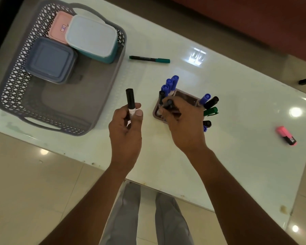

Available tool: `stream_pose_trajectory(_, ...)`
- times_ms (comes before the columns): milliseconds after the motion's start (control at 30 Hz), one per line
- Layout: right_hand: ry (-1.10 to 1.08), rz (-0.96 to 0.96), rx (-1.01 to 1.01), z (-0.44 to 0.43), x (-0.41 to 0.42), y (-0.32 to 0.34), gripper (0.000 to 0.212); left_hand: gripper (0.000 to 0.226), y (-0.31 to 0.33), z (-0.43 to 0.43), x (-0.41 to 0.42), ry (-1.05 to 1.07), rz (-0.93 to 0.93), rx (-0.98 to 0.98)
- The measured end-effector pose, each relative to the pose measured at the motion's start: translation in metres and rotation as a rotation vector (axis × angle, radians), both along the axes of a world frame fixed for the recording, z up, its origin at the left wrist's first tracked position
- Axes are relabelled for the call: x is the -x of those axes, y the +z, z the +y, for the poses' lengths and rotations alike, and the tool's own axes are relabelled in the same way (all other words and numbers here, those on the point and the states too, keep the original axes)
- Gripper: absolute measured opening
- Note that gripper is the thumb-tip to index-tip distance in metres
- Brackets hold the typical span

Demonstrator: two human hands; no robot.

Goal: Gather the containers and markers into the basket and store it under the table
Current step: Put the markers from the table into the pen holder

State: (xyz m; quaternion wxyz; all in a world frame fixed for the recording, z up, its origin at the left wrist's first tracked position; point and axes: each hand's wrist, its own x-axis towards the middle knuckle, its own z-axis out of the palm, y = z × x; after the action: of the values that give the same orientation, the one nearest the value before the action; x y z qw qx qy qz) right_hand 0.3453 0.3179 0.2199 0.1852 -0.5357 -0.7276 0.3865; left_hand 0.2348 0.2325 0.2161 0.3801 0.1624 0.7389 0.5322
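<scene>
Head: grey lattice-walled basket (12, 82), three containers (91, 35).

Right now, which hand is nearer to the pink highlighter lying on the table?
Right. The right hand, gripping a dark marker in the marker holder, lies left of the pink highlighter; the left hand, holding a black marker, is farther left, beside the basket.

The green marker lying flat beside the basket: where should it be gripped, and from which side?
The slim green marker lies flat on the glossy white table, clear of the grey lattice plastic basket, its whole length exposed. So probably pinch it mid-barrel from above, fingers across its long sides.
</scene>
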Motion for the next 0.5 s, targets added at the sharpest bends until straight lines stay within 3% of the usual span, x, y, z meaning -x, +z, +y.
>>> stream_pose_trajectory(167,0.042,-0.155,-0.054,-0.017,0.004,-0.011,0.017,0.014,0.008,0.009,-0.002,-0.051,0.068,0.001)
stream_pose_trajectory(400,-0.028,-0.089,-0.080,-0.023,0.008,0.003,0.013,0.019,0.018,0.015,-0.003,-0.185,0.164,-0.038)
stream_pose_trajectory(500,-0.209,0.046,0.006,-0.019,0.001,0.022,0.029,0.024,0.026,0.013,-0.010,-0.223,0.190,-0.093)
